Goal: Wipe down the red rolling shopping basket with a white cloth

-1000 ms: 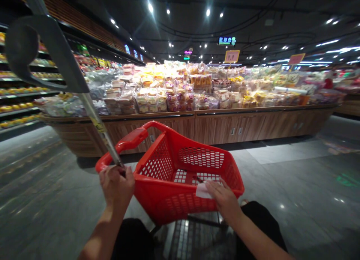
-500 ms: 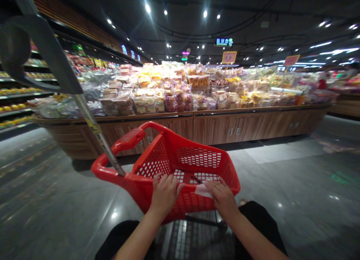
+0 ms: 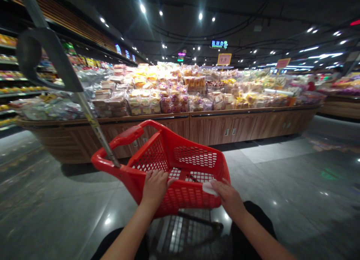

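Observation:
A red plastic shopping cart (image 3: 194, 194) stands in front of me, its basket holding no goods that I can see. My left hand (image 3: 155, 187) grips the near rim of the basket, fingers bent over the edge. Farther right along the same rim is my right hand (image 3: 229, 197), with a white tissue (image 3: 209, 188) pinched between thumb and fingers and pressed against the rim near the corner. At the left, the cart's red handle (image 3: 123, 137) has a grey metal pole (image 3: 94, 121) with a dark grip beside it.
Behind the cart runs a long wooden display counter (image 3: 222, 126) piled with packaged breads (image 3: 171, 89). Stocked shelves (image 3: 17, 80) line the left side. A price sign (image 3: 224, 59) rises above the goods. Grey tile floor (image 3: 270, 170) surrounds the cart.
My right hand with the tissue has slid right along the rim toward the corner. My left hand has shifted slightly left in view, as has the cart.

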`<state>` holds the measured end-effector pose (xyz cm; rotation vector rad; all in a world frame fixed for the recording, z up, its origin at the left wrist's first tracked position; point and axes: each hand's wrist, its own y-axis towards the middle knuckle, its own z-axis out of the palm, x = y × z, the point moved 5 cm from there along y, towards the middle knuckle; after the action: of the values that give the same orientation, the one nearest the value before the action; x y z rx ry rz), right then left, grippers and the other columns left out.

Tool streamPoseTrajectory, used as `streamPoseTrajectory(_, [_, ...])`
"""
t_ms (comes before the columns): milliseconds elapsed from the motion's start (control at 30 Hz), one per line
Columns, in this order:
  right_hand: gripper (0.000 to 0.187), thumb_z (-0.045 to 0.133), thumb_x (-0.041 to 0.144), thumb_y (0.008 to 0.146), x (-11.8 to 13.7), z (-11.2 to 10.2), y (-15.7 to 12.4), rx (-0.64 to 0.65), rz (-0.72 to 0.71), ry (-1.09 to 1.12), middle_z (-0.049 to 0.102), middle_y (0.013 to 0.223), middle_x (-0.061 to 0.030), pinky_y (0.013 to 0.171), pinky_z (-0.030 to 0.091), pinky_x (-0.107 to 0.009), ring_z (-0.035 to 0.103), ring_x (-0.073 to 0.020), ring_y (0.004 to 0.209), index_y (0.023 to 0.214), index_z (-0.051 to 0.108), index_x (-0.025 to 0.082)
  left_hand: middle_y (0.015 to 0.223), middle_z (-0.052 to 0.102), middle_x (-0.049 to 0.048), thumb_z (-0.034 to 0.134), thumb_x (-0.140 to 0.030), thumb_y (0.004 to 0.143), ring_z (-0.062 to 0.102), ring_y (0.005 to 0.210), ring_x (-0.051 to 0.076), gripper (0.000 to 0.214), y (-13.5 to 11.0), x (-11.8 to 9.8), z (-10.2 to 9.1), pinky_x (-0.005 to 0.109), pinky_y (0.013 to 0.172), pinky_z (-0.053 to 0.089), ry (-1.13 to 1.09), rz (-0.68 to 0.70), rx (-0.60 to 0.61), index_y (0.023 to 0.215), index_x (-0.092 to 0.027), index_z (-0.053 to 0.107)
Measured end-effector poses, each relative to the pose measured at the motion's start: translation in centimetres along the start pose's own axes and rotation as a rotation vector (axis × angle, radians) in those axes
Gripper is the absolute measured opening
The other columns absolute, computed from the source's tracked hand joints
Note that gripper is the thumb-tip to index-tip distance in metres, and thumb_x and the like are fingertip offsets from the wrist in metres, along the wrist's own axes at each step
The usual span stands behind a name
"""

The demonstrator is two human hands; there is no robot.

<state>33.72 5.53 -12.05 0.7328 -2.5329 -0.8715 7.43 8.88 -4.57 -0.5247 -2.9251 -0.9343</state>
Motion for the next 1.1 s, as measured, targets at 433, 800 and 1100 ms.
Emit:
streamPoseTrajectory(433, [0.053,0.042,-0.001,0.075,3.0,2.4,2.9,0.023,0.010,0.020,0.060,0.122,-0.0070,0.098,0.041,-0.038,0.054,-0.0192,0.113,0.122,0.055,0.018,0.078,0.065,0.0031,0.049,-0.047,0.083,0.055,0.083,0.022,0.030,0.6,0.4,0.8,0.038,0.083,0.032,0.037,0.017,0.001,0.073,-0.021,0.058])
streamPoseTrajectory(800, [0.054,0.037,-0.002,0.073,1.1,1.9,1.5,-0.058,0.160,0.007,0.063,0.117,-0.0074,0.103,0.033,-0.044,0.056,-0.0193,0.112,0.119,0.058,0.019,0.078,0.064,0.0041,0.045,-0.045,0.086,0.055,0.083,0.024,0.030,1.1,0.7,1.5,0.039,0.083,0.031,0.044,0.042,-0.003,0.073,-0.020,0.057])
streamPoseTrajectory(1100, [0.060,0.035,-0.003,0.076,-0.6,-0.1,-1.1,-0.060,0.064,-0.031,0.059,0.122,-0.0038,0.110,0.017,-0.045,0.053,-0.0156,0.114,0.128,0.048,0.024,0.082,0.066,0.0047,0.044,-0.044,0.086,0.056,0.086,0.024,0.030,0.9,1.7,1.4,0.039,0.082,0.031,0.063,0.087,-0.004,0.075,-0.020,0.058])
